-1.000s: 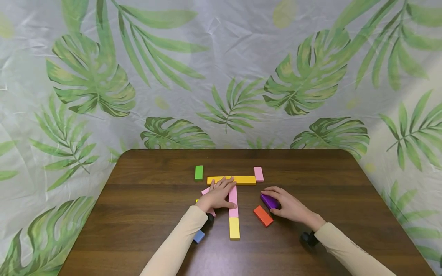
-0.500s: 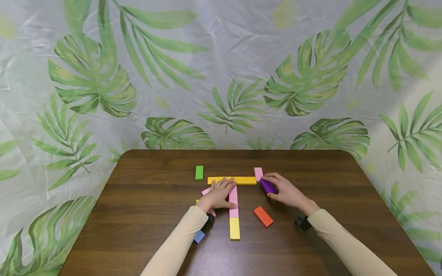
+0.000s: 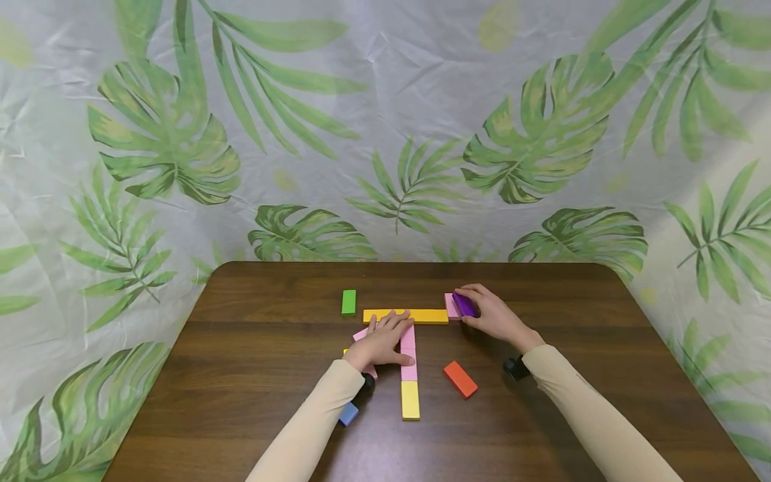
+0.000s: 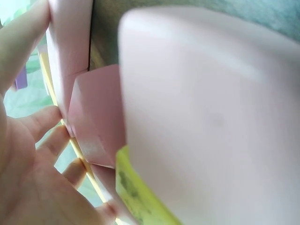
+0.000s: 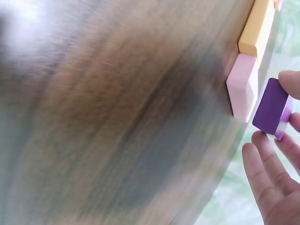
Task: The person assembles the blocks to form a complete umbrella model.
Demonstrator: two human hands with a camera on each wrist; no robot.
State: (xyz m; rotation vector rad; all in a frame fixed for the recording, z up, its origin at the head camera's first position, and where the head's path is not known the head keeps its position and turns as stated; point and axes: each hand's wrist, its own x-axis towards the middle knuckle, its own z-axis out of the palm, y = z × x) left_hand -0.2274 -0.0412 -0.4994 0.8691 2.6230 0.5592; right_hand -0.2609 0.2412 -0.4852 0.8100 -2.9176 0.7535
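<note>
My right hand [image 3: 498,320] pinches a purple block [image 3: 465,305] between thumb and fingers, at the right end of a row of orange-yellow blocks [image 3: 429,316]. In the right wrist view the purple block is tilted beside the pink block [image 5: 243,86] at that row's end. My left hand [image 3: 379,346] lies spread over the row and the column of pink blocks [image 3: 408,369] below it, fingertips at the row and thumb on the column. A yellow block [image 3: 410,402] ends the column. More pink blocks [image 4: 98,117] and a yellow one [image 4: 140,192] lie partly hidden under the left hand.
On the brown wooden table [image 3: 241,402], a green block [image 3: 349,302] lies at the back left. A red-orange block [image 3: 460,379] is to the right of the column. One blue block [image 3: 348,414] shows beside the left forearm. A leaf-patterned cloth [image 3: 415,100] hangs behind.
My right hand has carried the purple block away from beside the red-orange block, up and slightly left to the pink block at the row's end. The left hand has stayed in place.
</note>
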